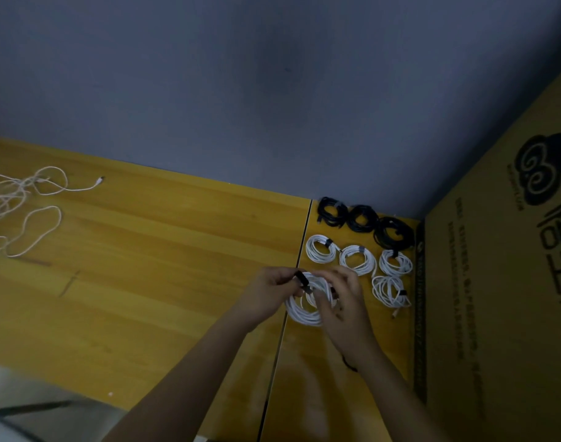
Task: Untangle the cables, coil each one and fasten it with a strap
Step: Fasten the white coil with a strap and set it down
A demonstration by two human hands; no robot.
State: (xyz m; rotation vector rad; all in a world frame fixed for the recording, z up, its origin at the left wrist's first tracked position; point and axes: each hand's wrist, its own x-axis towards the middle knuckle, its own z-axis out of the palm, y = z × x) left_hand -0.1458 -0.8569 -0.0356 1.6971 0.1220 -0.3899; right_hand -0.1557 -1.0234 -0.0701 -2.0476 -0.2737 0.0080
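Both hands are working over one white coil (304,309) lying on the yellow counter (151,256): the left hand (269,290) is pinching a black strap (302,280) at the coil's top edge, while the right hand (341,301) is curling its fingers onto the coil, covering its right side, so its exact grip is hard to make out. Beyond that coil, four strapped white coils (357,260) are lying in a cluster, and three black coils (363,219) are sitting in a row against the wall; far to the coil's left, a loose tangle of white cable (21,205) is running off the frame edge; to its right a printed cardboard box (502,298) is standing, partly cut off.
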